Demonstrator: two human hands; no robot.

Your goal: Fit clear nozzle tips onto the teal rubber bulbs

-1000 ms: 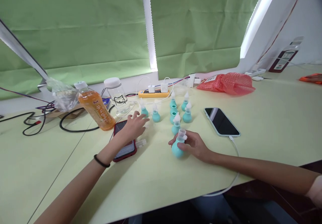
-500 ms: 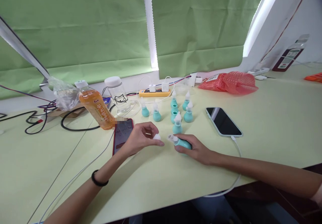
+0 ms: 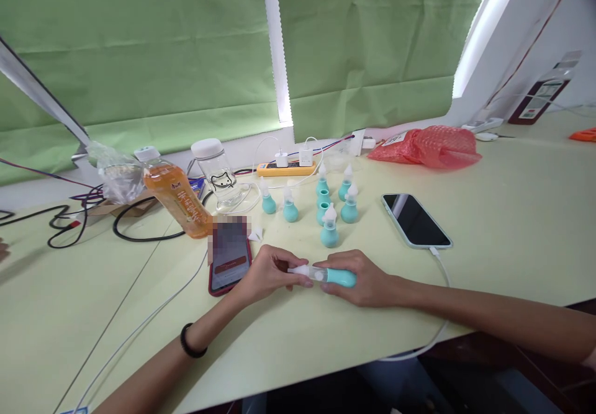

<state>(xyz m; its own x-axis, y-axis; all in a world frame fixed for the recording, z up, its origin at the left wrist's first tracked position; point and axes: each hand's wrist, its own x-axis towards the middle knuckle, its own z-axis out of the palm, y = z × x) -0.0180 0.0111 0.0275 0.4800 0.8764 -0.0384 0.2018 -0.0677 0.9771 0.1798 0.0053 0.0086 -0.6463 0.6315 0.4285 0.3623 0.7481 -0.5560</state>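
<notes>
My right hand [image 3: 361,277] is wrapped round the teal bulb of a nasal aspirator [image 3: 342,277], which lies on its side with its clear chamber pointing left. My left hand [image 3: 277,271] pinches a white nozzle tip [image 3: 302,270] against the free end of that chamber. Whether the tip is fully seated I cannot tell. Behind my hands stand several teal bulbs: some, like the nearest aspirator [image 3: 329,231], carry clear chambers and white tips, while two, such as the bare bulb [image 3: 323,213], have open tops. Small white pieces [image 3: 256,234] lie near the red-cased phone.
A red-cased phone [image 3: 229,265] lies left of my hands, a light-cased phone [image 3: 416,221] with a white cable right. Behind are an orange drink bottle [image 3: 174,193], a clear cup [image 3: 218,178], a power strip [image 3: 298,169] and red bubble wrap [image 3: 428,147]. Another person's hand [image 3: 2,250] shows at the left edge.
My left hand has moved right and slightly down, bringing the white tip to the clear chamber. The aspirator in my right hand now lies more level. A hand has appeared at the left edge.
</notes>
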